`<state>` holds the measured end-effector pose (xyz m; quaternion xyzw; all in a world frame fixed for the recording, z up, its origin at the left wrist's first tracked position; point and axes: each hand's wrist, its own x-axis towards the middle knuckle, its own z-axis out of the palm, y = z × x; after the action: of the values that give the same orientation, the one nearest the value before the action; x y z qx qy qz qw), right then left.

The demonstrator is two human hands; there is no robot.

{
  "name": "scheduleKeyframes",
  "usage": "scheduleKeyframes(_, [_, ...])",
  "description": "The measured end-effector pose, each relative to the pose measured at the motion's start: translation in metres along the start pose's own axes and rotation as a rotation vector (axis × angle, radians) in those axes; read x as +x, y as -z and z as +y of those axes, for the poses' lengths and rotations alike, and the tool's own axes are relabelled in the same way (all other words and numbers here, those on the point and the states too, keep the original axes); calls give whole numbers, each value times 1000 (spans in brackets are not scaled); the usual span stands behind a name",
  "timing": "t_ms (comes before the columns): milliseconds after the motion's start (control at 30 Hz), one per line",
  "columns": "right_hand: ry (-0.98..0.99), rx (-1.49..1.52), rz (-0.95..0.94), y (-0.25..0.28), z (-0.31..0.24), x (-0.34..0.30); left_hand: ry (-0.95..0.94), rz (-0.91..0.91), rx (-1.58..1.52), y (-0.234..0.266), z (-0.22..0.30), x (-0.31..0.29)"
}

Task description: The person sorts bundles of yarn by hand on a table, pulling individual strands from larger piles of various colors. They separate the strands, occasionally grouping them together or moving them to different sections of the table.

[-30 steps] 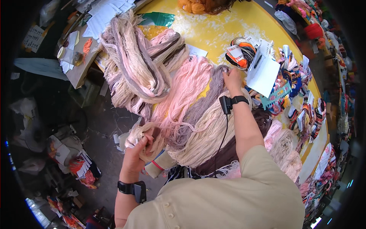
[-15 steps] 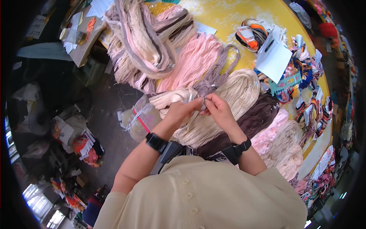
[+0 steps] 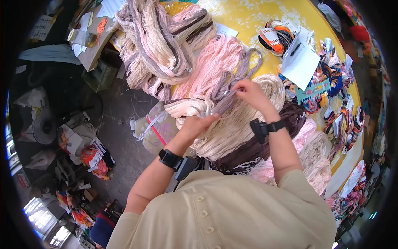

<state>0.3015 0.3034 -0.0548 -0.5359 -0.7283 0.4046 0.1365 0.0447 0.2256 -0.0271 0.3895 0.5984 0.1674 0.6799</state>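
Plainly, the mauve skein [image 3: 224, 90] lies between our 2 hands, on top of its neighbours on the table. Its long axis runs slantwise, from a thin loop at the upper right down to the lower left, where it meets the cream bundle [image 3: 188, 107].

Our right hand [image 3: 251, 94] is the nearer: its bent fingers reach in from the right and touch the mauve strands about midway along. We cannot tell whether those fingertips are pinched tight on the yarn or only resting against it. Our left hand [image 3: 201, 124] sits at the skein's lower end, closed around the cream bundle, its thumb pointing right toward the mauve strands and its other fingers mostly hidden. So from our left grip the mauve yarn lies up and to the right; from our right grip it lies on the left, just under the fingertips.

Around this, we see a pink skein [image 3: 211, 62] above and to the left, and a wide cream skein [image 3: 226, 137] below and to the right, followed by a dark brown skein [image 3: 295, 114]. A heap of mixed pink, cream and grey yarn [image 3: 157, 45] stands beyond the pink. Farther right, on the yellow table [image 3: 234, 18], we have an orange-and-black skein [image 3: 278, 43] beside a folded white paper [image 3: 300, 66] and a teal card [image 3: 313, 92].
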Motion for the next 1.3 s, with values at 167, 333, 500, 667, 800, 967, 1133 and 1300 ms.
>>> scheduleKeyframes(167, [-227, 684, 4, 68, -23, -12, 21, -12, -163, 12, 19, -20])
scheduleKeyframes(333, [-154, 53, 378, 21, -7, 22, 54, -49, -10, -2, 18, -26])
scheduleKeyframes(500, [-296, -63, 281, 12, 33, 33, 40, 11, 121, 6, 11, -32])
scheduleKeyframes(667, [-347, -131, 952, 38, 33, 26, 55, -32, -55, 11, 21, -48])
scheduleKeyframes(800, [103, -91, 583, -19, 26, 37, 89, -145, -56, 28, 2, -57])
scheduleKeyframes(967, [-206, -284, 490, -31, 77, 15, -84, -148, -418, 129, -8, -152])
scheduleKeyframes(1133, [-211, -364, 574, -40, 66, 18, -542, 704, -659, 314, -150, -339])
scheduleKeyframes(1300, [-286, -370, 597, -36, 60, 14, -1097, 1193, -957, 355, -120, -430])
